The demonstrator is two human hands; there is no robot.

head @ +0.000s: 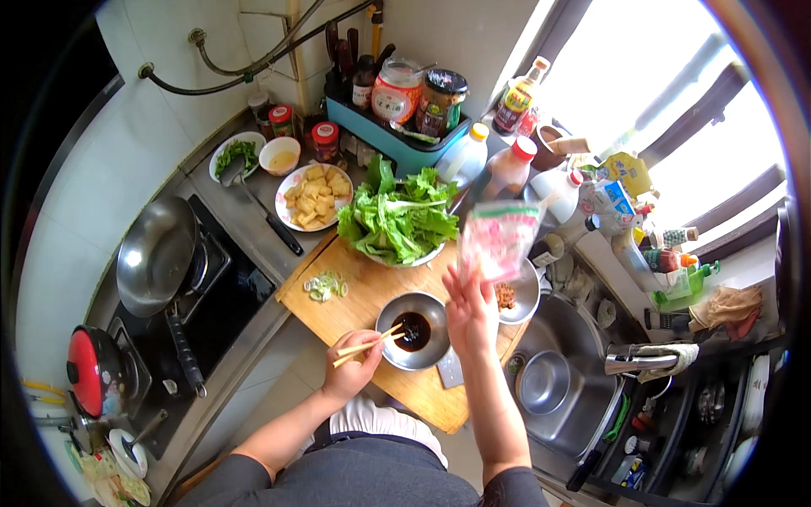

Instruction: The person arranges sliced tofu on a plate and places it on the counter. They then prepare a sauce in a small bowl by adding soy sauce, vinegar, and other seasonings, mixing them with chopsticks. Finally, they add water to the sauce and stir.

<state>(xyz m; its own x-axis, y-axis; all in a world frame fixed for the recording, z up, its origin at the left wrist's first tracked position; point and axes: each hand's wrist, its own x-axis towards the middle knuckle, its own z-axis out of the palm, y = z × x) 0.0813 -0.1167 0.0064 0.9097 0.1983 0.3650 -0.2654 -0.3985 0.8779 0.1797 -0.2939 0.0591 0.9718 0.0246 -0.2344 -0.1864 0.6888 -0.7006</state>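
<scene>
Wooden chopsticks (367,346) are in my left hand (352,364), their tips over dark liquid (412,331) in a steel bowl (386,310). My right hand (472,310) is raised at a pink-and-white plastic bag (500,237) with a green top edge; the fingers overlap the bag's lower edge. Beneath that hand, partly hidden, is another steel bowl (531,298) with brown minced food (504,296). Sliced scallion (325,286) lies on the wooden board (380,272). Behind it, leafy greens (405,218) fill a bowl. A cleaver blade (450,369) shows beside the bowl of liquid.
At left a wok (155,253) and a red-lidded pot (85,374) stand on the stove. A plate of fried tofu-like pieces (315,196) and a spatula (272,222) lie behind the board. Bottles (507,165) crowd the back right, beside the sink (570,424).
</scene>
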